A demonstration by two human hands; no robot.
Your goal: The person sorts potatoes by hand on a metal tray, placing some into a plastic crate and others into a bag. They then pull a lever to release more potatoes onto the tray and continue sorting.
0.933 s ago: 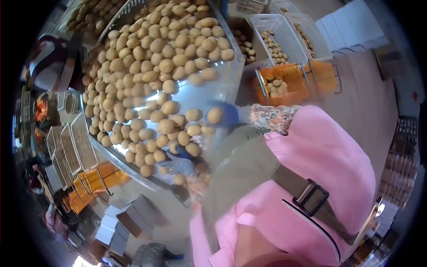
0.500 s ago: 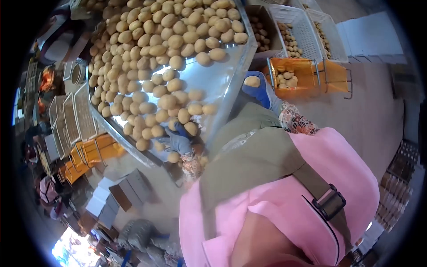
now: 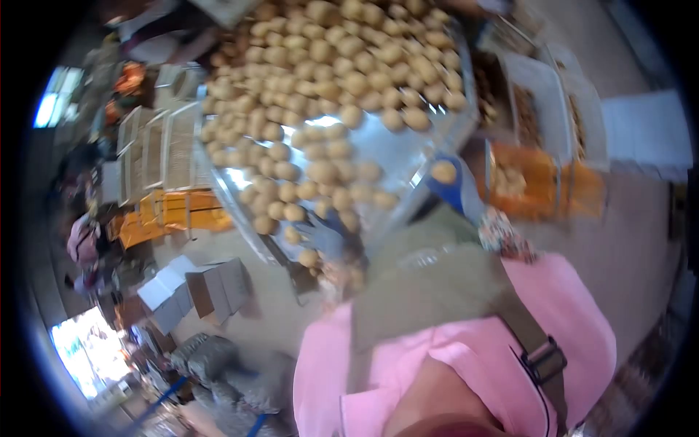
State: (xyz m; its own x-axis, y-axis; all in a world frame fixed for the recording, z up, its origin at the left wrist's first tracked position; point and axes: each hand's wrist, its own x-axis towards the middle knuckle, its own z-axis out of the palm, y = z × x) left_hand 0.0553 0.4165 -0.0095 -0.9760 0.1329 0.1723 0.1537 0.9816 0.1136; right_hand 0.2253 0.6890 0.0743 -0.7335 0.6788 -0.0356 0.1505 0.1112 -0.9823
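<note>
A broad heap of tan, rounded potatoes (image 3: pixel 320 89) covers much of a shiny metal sorting table (image 3: pixel 408 149). My left hand (image 3: pixel 326 237), in a grey-blue glove, reaches in at the table's near edge. Its fingers look spread against the nearest potatoes, though blur softens them; I see nothing held in it. At the right side of the table, my right hand (image 3: pixel 460 191) wears a blue and grey glove and is closed around one potato (image 3: pixel 443 172). That hand is beside an orange-lined crate (image 3: pixel 523 207) with several pale potatoes inside.
White crates (image 3: pixel 537 95) holding more produce stand beyond the orange one. On the left are stacked pale crates (image 3: pixel 182 146), orange-lined crates (image 3: pixel 182 211) and open cardboard boxes (image 3: pixel 218 288). Grey wrapped bundles (image 3: pixel 207 357) lie lower left. Another person (image 3: pixel 84 240) is at far left.
The whole view has shifted, with the table and crates now lower and further right, and has blurred. My right hand still grips the potato; my left remains among the potatoes at the near edge.
</note>
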